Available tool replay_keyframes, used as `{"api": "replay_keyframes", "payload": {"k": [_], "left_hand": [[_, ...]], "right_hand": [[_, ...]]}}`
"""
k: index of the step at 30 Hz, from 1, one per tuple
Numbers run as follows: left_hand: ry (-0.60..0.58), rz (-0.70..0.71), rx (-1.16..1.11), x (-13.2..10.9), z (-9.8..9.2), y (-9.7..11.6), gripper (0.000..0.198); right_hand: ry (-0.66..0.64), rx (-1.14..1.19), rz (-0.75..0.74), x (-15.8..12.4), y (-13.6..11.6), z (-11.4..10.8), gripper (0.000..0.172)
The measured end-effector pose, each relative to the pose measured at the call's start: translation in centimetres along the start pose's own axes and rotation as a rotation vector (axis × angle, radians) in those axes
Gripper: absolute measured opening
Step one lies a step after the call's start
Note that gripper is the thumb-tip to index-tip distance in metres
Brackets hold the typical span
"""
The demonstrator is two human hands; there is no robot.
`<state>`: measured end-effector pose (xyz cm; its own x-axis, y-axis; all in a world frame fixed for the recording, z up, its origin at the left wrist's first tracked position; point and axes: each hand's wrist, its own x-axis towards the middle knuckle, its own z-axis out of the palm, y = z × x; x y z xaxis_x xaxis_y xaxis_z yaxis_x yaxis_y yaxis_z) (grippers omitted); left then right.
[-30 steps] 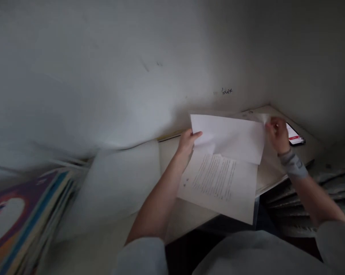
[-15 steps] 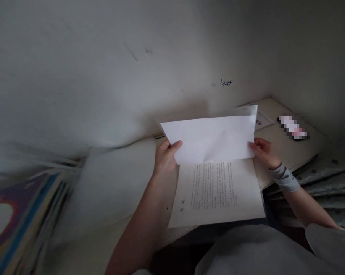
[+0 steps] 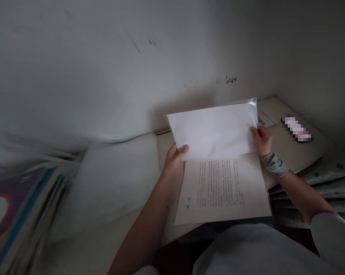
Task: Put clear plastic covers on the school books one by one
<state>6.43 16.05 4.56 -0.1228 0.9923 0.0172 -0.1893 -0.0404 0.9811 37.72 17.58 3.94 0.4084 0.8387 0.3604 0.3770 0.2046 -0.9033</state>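
Observation:
I hold a white printed sheet (image 3: 222,185) over the desk edge, its upper half folded toward me so the blank back (image 3: 212,130) shows. A clear plastic sleeve corner sticks out behind its top right. My left hand (image 3: 175,160) pinches the sheet's left edge at the fold, thumb on top. On the right edge, near the fold, my right hand (image 3: 262,139) grips it, a grey band on the wrist. The lower half carries columns of printed text.
A pale desk (image 3: 292,152) fills the corner against a white wall. A phone (image 3: 297,129) and a small paper lie at its back right. Large white sheets (image 3: 112,179) cover the left, and colourful books (image 3: 15,214) are stacked at far left. Patterned bedding lies at right.
The sheet swung round to lie squarely in front of me, and the folded upper half rose slightly. My right hand moved from the far top corner to the right edge.

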Motion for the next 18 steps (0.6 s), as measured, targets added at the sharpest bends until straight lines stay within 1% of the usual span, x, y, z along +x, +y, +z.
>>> {"api": "replay_keyframes", "payload": {"k": [2, 4, 5, 7, 8, 9, 10, 11, 13, 15, 17, 18], "left_hand": [[-0.012, 0.005, 0.020, -0.3, 0.0, -0.4, 0.052], [0.039, 0.034, 0.027, -0.2, -0.2, -0.6, 0.049], [0.074, 0.051, 0.024, -0.1, -0.4, -0.6, 0.048], [0.128, 0.063, 0.014, 0.2, -0.9, -0.6, 0.045], [0.142, 0.060, 0.011, 0.3, -1.0, -0.6, 0.043], [0.150, 0.057, 0.009, 0.5, -1.2, -0.5, 0.042], [0.152, 0.058, 0.006, 0.6, -1.3, -0.5, 0.041], [0.153, 0.066, 0.002, 0.7, -1.3, -0.4, 0.040], [0.144, 0.099, -0.012, 0.9, -1.2, -0.1, 0.041], [0.115, 0.110, -0.027, 0.9, -1.4, 0.4, 0.045], [0.052, 0.072, -0.025, 0.5, -2.1, 1.1, 0.050], [-0.001, 0.035, -0.014, 0.1, -2.6, 1.5, 0.051]], "right_hand": [[0.003, 0.014, 0.013, 0.3, 0.0, -0.3, 0.032], [-0.048, 0.091, 0.044, 0.3, 0.0, -0.8, 0.040], [-0.111, 0.146, 0.061, 0.2, 0.1, -1.2, 0.046], [-0.315, 0.229, 0.093, -0.1, 0.4, -1.8, 0.053], [-0.422, 0.242, 0.103, -0.1, 0.6, -2.1, 0.053], [-0.491, 0.232, 0.108, 0.0, 0.7, -2.2, 0.050], [-0.523, 0.209, 0.106, 0.1, 0.8, -2.2, 0.046], [-0.514, 0.183, 0.098, 0.4, 0.9, -2.1, 0.041], [-0.435, 0.145, 0.067, 1.3, 0.7, -1.5, 0.036], [-0.377, 0.126, 0.035, 2.2, 0.4, -1.0, 0.037], [-0.370, 0.118, 0.011, 2.6, 0.1, -1.2, 0.039], [-0.382, 0.117, 0.003, 2.6, 0.1, -1.5, 0.037]]}}
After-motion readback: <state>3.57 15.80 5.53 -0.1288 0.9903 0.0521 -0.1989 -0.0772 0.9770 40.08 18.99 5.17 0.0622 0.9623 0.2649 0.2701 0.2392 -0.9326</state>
